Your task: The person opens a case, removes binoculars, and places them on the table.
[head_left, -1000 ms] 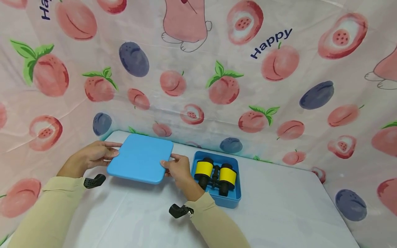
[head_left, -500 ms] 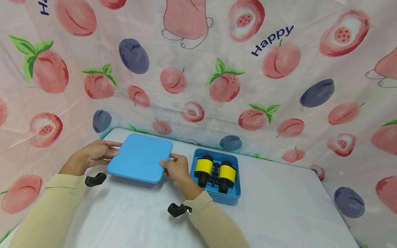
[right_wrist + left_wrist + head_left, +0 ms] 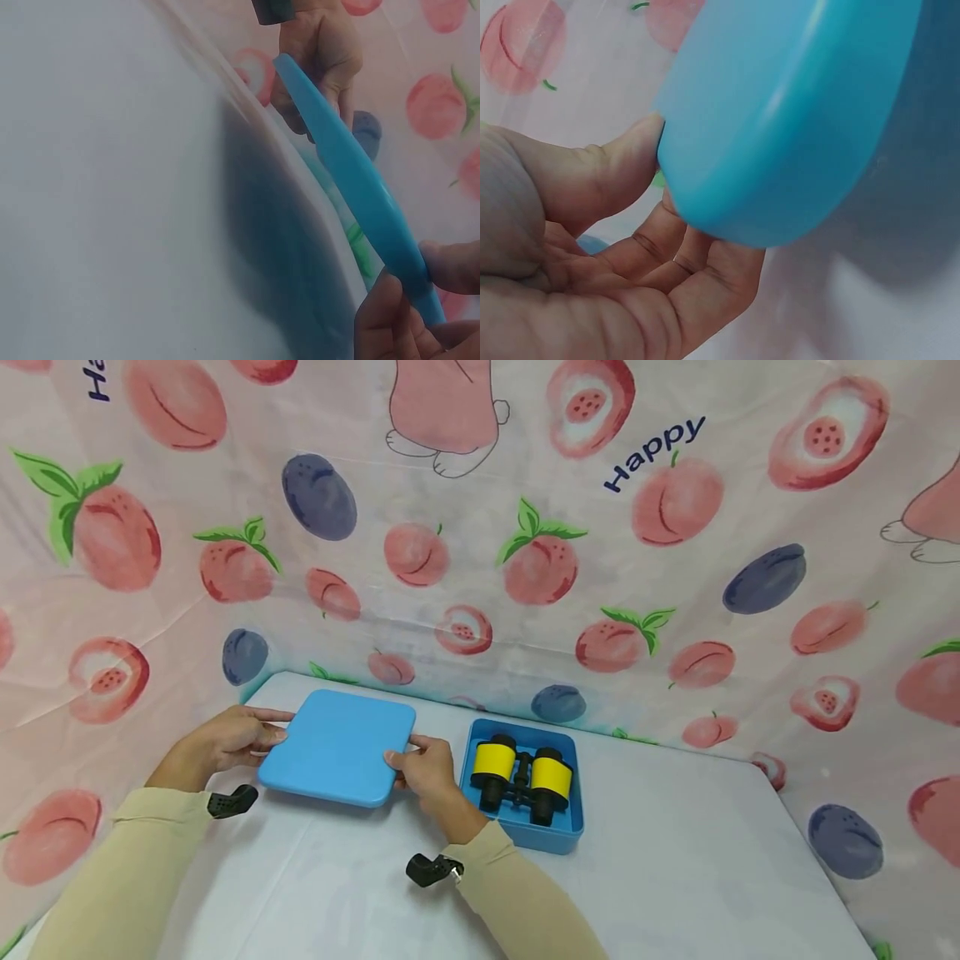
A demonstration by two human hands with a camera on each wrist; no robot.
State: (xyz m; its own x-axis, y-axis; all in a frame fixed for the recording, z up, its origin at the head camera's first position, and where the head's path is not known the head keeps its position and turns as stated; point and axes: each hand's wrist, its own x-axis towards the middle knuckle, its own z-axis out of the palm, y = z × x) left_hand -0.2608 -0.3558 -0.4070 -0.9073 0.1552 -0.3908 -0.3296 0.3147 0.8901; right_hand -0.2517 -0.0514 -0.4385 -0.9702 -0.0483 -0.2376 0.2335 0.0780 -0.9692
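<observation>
A flat blue lid (image 3: 339,747) with rounded corners is held level above the white table, its shadow falling beneath it in the right wrist view. My left hand (image 3: 234,739) grips its left edge, thumb (image 3: 622,161) against the rim and fingers underneath. On the opposite edge my right hand (image 3: 429,768) pinches it, the thumb on top and the fingers curled below. Just right of that hand stands a blue box (image 3: 534,837) with its top uncovered. Inside it lie black binoculars (image 3: 521,770) with yellow barrels.
The white table (image 3: 675,860) runs out to the right of the box. Behind it and at both sides hangs a cloth (image 3: 465,510) printed with peaches and plums. A black wrist device (image 3: 431,870) sits at each sleeve cuff.
Both hands keep their hold on the lid, which stays nearly in the same place. The head view shifts slightly; the box and binoculars stay put.
</observation>
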